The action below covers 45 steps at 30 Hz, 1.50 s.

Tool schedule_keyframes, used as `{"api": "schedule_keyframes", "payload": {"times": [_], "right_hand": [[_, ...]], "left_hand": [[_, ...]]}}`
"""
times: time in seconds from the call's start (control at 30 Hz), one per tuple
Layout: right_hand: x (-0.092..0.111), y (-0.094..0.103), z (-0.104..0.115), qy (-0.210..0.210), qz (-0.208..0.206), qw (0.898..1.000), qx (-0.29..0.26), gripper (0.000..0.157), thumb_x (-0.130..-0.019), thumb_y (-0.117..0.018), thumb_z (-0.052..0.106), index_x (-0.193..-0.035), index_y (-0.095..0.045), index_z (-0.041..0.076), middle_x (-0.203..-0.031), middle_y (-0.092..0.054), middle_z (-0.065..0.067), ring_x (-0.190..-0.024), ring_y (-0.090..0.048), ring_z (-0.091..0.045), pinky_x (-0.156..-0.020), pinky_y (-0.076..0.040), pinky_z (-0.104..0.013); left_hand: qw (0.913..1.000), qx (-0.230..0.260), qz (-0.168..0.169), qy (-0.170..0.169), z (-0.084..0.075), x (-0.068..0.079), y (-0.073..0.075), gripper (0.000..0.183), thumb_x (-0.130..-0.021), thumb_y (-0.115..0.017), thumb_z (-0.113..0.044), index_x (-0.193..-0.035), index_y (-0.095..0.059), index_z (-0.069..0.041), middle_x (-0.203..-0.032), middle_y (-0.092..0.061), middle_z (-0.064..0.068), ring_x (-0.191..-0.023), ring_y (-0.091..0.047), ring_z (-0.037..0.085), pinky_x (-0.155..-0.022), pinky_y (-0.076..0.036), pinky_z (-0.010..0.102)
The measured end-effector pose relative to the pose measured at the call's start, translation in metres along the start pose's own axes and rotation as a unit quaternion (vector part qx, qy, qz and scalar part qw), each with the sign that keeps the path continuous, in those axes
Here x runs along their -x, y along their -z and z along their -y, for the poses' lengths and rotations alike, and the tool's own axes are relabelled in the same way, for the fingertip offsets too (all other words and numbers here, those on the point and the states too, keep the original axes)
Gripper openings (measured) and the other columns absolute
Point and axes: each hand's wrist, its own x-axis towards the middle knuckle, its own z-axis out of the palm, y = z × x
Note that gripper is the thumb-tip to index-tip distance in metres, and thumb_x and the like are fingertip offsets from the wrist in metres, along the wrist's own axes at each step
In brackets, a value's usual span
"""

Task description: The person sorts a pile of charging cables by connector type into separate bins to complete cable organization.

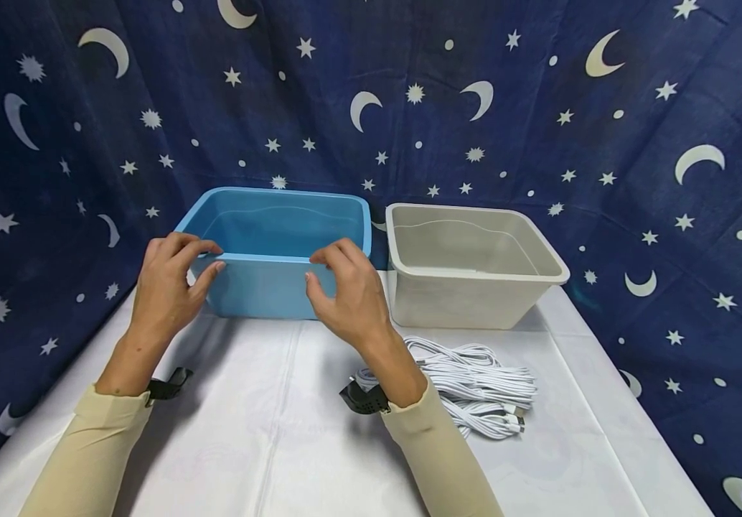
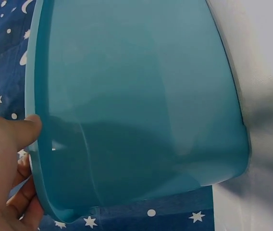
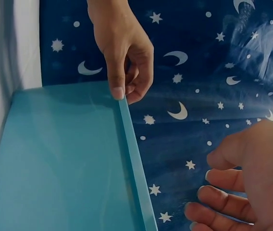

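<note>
A blue plastic bin [image 1: 261,291] stands upright on the table, its inside bare where it shows. My left hand [image 1: 174,287] pinches the near rim at the left corner; in the left wrist view the thumb [image 2: 28,131] lies on the wall side and the fingers [image 2: 25,202] reach over the rim. Close to the right part of that rim is my right hand [image 1: 353,294], fingers loosely bent. The right wrist view shows this hand [image 3: 256,178] apart from the rim, holding nothing.
To the right stands a beige bin [image 1: 455,301]. In front of it, partly behind my right forearm, lie several bundled white cables [image 1: 487,384] with plugs. A white cloth [image 1: 319,459] covers the table, and a dark blue star-and-moon curtain [image 1: 410,43] hangs around its back and sides.
</note>
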Motion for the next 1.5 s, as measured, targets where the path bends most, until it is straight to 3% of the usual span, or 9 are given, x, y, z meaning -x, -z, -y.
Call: {"api": "schedule_keyframes", "payload": {"times": [0.33, 0.67, 1.1, 1.5], "right_hand": [[0.008, 0.01, -0.001, 0.0, 0.011, 1.0, -0.025, 0.011, -0.092, -0.073, 0.007, -0.103, -0.074, 0.005, -0.102, -0.067, -0.012, -0.092, -0.066, -0.028, -0.081, -0.054, -0.033], [0.021, 0.022, 0.0, -0.01, 0.038, 0.999, -0.015, 0.011, -0.093, -0.074, 0.009, -0.104, -0.073, 0.008, -0.104, -0.067, -0.007, -0.092, -0.065, -0.023, -0.083, -0.055, -0.033], [0.036, 0.037, -0.009, -0.012, 0.067, 0.997, -0.043, 0.013, -0.091, -0.074, 0.008, -0.105, -0.073, 0.008, -0.105, -0.067, -0.004, -0.092, -0.064, -0.021, -0.084, -0.055, -0.032], [0.047, 0.056, -0.014, -0.014, 0.099, 0.994, -0.04, 0.018, -0.091, -0.074, 0.007, -0.11, -0.073, 0.008, -0.107, -0.065, -0.002, -0.096, -0.063, -0.02, -0.087, -0.054, -0.031]], "left_hand": [[0.9999, -0.004, 0.009, -0.005, -0.001, 0.0, 0.004, 0.02, -0.095, -0.081, -0.008, -0.114, -0.075, -0.008, -0.12, -0.063, 0.018, -0.116, -0.05, 0.043, -0.1, -0.04, 0.06], [0.9997, 0.004, 0.005, -0.023, -0.001, -0.001, 0.004, 0.017, -0.096, -0.079, -0.006, -0.113, -0.075, -0.008, -0.118, -0.064, 0.017, -0.114, -0.051, 0.042, -0.1, -0.04, 0.058], [0.999, -0.016, -0.002, -0.041, -0.004, 0.0, 0.003, 0.017, -0.095, -0.079, -0.007, -0.112, -0.076, -0.006, -0.115, -0.063, 0.017, -0.108, -0.052, 0.04, -0.092, -0.041, 0.054], [0.9968, -0.006, 0.001, -0.08, -0.024, -0.004, 0.0, 0.013, -0.095, -0.077, -0.009, -0.108, -0.076, -0.006, -0.109, -0.064, 0.017, -0.106, -0.056, 0.042, -0.091, -0.042, 0.058]]}}
